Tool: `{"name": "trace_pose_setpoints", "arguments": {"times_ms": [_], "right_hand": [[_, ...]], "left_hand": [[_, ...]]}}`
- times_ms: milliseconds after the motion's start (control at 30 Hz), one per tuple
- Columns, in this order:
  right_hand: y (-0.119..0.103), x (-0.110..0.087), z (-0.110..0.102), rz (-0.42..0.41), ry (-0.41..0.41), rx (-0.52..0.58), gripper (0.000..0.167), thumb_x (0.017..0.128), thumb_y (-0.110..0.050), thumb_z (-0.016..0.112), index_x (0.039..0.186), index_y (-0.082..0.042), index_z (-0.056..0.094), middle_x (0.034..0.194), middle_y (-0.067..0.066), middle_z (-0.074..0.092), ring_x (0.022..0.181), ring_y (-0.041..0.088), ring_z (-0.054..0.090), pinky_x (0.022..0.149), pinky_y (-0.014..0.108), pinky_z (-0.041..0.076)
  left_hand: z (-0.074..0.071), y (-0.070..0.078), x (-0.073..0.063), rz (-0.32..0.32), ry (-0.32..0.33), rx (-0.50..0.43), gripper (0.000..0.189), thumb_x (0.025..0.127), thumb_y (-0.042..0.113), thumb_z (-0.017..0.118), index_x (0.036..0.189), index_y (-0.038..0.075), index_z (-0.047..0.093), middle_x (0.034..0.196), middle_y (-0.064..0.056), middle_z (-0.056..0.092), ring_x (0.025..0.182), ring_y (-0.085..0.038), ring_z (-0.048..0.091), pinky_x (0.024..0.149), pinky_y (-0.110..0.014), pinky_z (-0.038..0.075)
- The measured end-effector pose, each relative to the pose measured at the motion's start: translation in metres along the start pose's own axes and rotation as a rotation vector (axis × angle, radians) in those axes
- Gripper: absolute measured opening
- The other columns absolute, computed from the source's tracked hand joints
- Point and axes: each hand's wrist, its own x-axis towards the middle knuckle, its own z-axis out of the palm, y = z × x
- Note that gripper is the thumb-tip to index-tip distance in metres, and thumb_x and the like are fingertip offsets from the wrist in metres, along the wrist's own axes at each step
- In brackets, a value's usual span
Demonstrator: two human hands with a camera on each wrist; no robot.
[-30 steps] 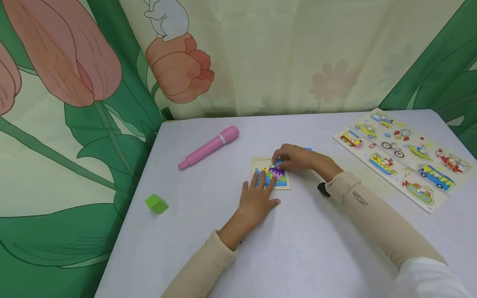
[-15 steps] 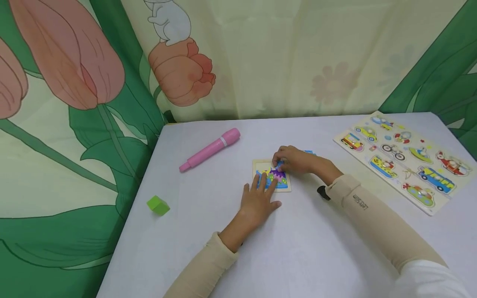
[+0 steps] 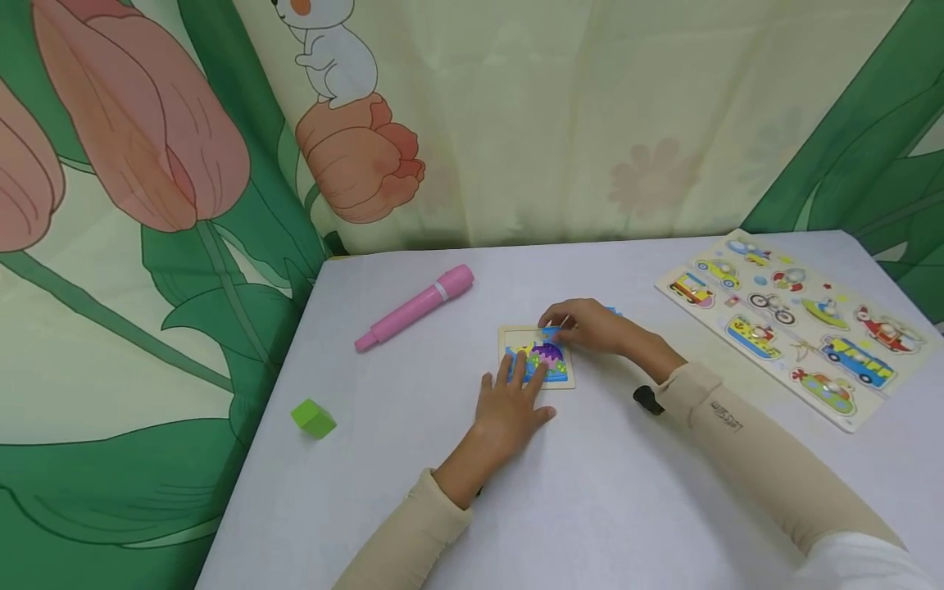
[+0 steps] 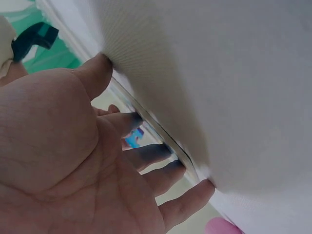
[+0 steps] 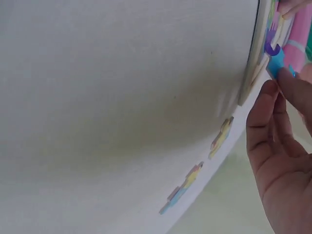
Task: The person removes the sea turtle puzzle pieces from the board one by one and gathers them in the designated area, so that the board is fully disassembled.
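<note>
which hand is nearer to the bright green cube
Left. The left hand touches the small square wooden puzzle, to the right of the green cube; the right hand is farther right, at the puzzle's far right corner.

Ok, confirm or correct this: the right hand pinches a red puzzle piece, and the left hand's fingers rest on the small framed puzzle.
Not red: the right wrist view shows the right hand pinching a blue puzzle piece. The left hand does rest its fingers on the small framed puzzle.

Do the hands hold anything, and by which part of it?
The right hand pinches a blue puzzle piece by one edge; the left hand holds nothing, just touching the puzzle board.
</note>
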Motion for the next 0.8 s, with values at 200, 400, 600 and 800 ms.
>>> {"name": "trace_pose_setpoints", "arguments": {"times_ms": [200,400,600,800], "right_hand": [[0.006,-0.019,-0.033,0.092,0.068,0.086,0.028,0.098,-0.001,0.068,0.126,0.000,0.071,0.114,0.016,0.070,0.093,0.031,0.069,0.076,0.043,0.058],[0.029,-0.042,-0.081,0.298,0.049,0.064,0.031,0.100,-0.001,0.064,0.131,0.003,0.067,0.128,0.026,0.063,0.104,0.034,0.064,0.078,0.041,0.059],[0.056,-0.051,-0.091,0.414,0.011,0.026,0.028,0.099,-0.001,0.061,0.126,0.004,0.069,0.113,0.025,0.066,0.090,0.030,0.062,0.071,0.036,0.054],[0.068,-0.049,-0.085,0.412,0.018,-0.068,0.025,0.098,0.000,0.060,0.119,0.002,0.073,0.116,0.028,0.065,0.084,0.028,0.055,0.067,0.035,0.045]], "left_hand": [[0.001,-0.001,0.000,0.002,-0.006,-0.024,0.073,0.104,0.060,0.046,0.165,0.025,0.025,0.169,-0.011,0.020,0.155,-0.033,0.018,0.117,-0.053,0.032],[0.000,-0.002,-0.001,0.001,0.001,-0.023,0.073,0.104,0.059,0.047,0.165,0.025,0.025,0.169,-0.011,0.020,0.155,-0.033,0.017,0.117,-0.053,0.032],[-0.001,-0.002,-0.001,0.004,-0.003,-0.031,0.073,0.104,0.058,0.047,0.165,0.024,0.025,0.170,-0.012,0.019,0.155,-0.033,0.016,0.117,-0.053,0.031],[0.000,-0.001,-0.001,0.008,0.001,-0.058,0.073,0.104,0.057,0.048,0.165,0.024,0.025,0.170,-0.012,0.019,0.155,-0.033,0.016,0.117,-0.054,0.030]]}}
